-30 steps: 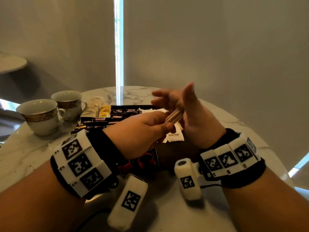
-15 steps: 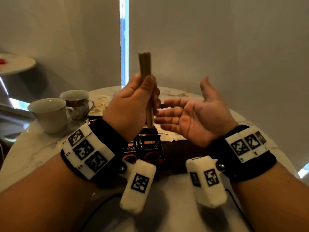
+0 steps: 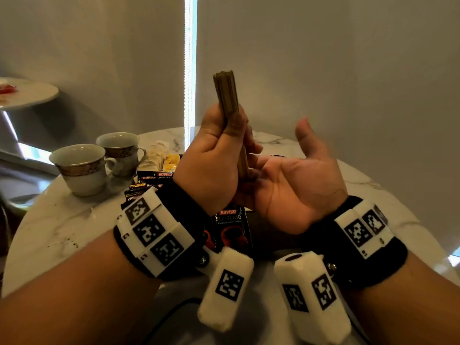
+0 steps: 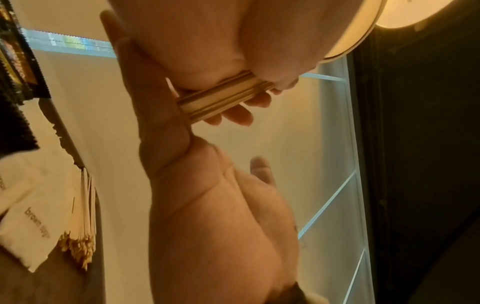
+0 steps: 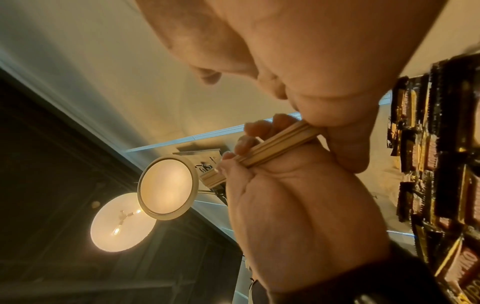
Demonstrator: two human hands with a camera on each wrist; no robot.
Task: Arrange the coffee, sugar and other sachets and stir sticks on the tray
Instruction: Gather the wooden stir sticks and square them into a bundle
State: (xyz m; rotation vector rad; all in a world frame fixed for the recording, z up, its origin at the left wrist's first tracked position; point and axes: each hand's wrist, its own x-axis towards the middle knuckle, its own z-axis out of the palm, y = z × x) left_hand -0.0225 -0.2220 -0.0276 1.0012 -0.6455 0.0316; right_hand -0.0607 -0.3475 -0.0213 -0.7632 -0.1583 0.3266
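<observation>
Left hand (image 3: 211,160) pinches stir sticks (image 3: 227,95) upright above tray, lower ends on palm of right hand (image 3: 293,185), its fingers spread and relaxed; risk: thumb pinch slackens, sticks fan out and spill over coffee sachets (image 3: 231,227) or counter (image 3: 62,220).

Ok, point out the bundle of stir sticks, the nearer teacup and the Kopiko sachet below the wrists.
bundle of stir sticks (image 3: 226,92), head view, on the upper part above the left hand's grip.
nearer teacup (image 3: 82,175), head view, on its outer wall.
Kopiko sachet (image 3: 230,225), head view, on its printed front.
</observation>
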